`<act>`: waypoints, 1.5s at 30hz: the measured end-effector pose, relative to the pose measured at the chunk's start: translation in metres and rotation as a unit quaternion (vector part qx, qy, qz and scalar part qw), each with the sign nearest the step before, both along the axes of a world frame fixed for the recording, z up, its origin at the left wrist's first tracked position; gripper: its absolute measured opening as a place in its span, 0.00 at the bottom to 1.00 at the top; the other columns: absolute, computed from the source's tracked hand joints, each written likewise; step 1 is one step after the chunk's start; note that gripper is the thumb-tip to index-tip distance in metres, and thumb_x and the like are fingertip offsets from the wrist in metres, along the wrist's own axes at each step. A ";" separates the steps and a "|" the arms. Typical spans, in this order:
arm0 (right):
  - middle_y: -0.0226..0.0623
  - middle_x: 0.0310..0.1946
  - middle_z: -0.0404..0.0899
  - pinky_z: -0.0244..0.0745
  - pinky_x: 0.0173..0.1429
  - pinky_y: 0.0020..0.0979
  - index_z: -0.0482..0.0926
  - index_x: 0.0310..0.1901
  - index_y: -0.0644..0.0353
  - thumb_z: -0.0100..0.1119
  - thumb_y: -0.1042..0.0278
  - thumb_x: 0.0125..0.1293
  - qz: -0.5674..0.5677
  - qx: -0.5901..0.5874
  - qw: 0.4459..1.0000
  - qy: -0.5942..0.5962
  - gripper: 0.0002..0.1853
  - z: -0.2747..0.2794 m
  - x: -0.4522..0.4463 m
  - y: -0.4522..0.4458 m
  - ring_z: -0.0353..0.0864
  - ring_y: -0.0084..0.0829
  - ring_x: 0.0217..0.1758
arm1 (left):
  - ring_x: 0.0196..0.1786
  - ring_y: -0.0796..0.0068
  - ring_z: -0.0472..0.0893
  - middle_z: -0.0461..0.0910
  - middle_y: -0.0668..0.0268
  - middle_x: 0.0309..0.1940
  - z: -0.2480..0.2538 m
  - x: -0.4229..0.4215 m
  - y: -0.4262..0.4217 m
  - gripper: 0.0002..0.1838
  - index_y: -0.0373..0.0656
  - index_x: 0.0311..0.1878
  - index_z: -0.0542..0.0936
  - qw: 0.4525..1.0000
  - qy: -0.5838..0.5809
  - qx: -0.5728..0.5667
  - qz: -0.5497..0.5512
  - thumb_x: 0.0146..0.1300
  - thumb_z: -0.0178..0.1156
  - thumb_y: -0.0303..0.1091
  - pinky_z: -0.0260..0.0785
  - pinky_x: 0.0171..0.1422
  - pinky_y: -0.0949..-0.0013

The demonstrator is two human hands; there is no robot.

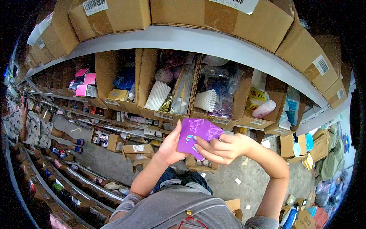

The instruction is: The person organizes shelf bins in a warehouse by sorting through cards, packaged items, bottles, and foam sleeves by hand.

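Observation:
A flat purple packet with pale flower outlines and a small blue-and-white logo is in front of my chest. My left hand grips it along its left edge, the thumb up beside that edge. Across its lower right part, my right hand has bent fingers over the front and pinches the right corner. Just beyond the packet stand open cardboard bins on a shelf, one with a white foam net sleeve and another with a second foam net on purple packaging.
Labelled cardboard boxes line the shelf above a pale shelf edge. Pink boxes and a pink-white bottle sit in other bins. Another person's legs show at left. Bags and cartons are piled at right.

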State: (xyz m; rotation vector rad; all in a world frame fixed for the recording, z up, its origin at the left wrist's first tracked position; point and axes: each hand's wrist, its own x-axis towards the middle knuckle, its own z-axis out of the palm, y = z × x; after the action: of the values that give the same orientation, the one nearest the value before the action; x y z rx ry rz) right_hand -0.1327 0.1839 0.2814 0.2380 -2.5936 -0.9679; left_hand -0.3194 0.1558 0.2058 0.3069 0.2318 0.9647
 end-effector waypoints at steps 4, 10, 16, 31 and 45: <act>0.34 0.40 0.72 0.61 0.26 0.16 0.73 0.41 0.63 0.49 0.64 0.44 0.014 -0.085 0.996 0.019 0.20 -0.011 0.000 0.007 0.69 0.19 0.31 | 0.54 0.64 0.68 0.67 0.56 0.51 -0.007 -0.003 -0.003 0.27 0.38 0.57 0.60 1.000 0.013 0.003 -0.028 0.64 0.32 0.50 0.60 0.58 0.60; 0.34 0.41 0.69 0.70 0.35 0.21 0.72 0.45 0.60 0.48 0.67 0.44 -0.025 -0.163 0.986 0.009 0.22 -0.017 -0.007 0.010 0.70 0.25 0.40 | 0.48 0.67 0.73 0.70 0.59 0.46 -0.010 -0.003 -0.005 0.19 0.38 0.55 0.62 0.986 0.162 0.031 0.027 0.64 0.42 0.38 0.69 0.50 0.60; 0.41 0.34 0.74 0.71 0.40 0.33 0.74 0.38 0.61 0.56 0.61 0.51 -0.177 -0.309 0.898 0.259 0.15 -0.001 0.005 0.044 0.74 0.41 0.37 | 0.45 0.56 0.74 0.71 0.55 0.44 0.000 -0.006 -0.006 0.22 0.41 0.59 0.57 0.994 0.102 0.037 -0.018 0.63 0.41 0.39 0.71 0.42 0.49; 0.54 0.33 0.75 0.70 0.45 0.40 0.77 0.31 0.68 0.50 0.65 0.46 -0.581 -0.516 0.617 0.120 0.14 -0.023 -0.043 0.175 0.75 0.48 0.40 | 0.36 0.73 0.74 0.73 0.62 0.35 -0.002 0.004 -0.015 0.19 0.37 0.53 0.65 0.977 0.196 0.077 -0.014 0.63 0.41 0.38 0.70 0.33 0.72; 0.51 0.38 0.74 0.69 0.45 0.41 0.75 0.38 0.65 0.49 0.66 0.49 -0.478 -0.509 0.677 0.232 0.16 -0.094 -0.040 0.206 0.74 0.48 0.41 | 0.35 0.74 0.75 0.73 0.63 0.33 -0.011 -0.007 -0.018 0.18 0.36 0.51 0.66 0.981 0.188 0.049 0.018 0.62 0.43 0.37 0.69 0.31 0.73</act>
State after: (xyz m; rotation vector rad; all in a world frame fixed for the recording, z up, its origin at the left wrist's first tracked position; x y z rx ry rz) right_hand -0.1732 0.3897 0.1875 -1.5348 -2.2041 0.3599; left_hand -0.3262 0.1374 0.1953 0.5786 0.5375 0.9499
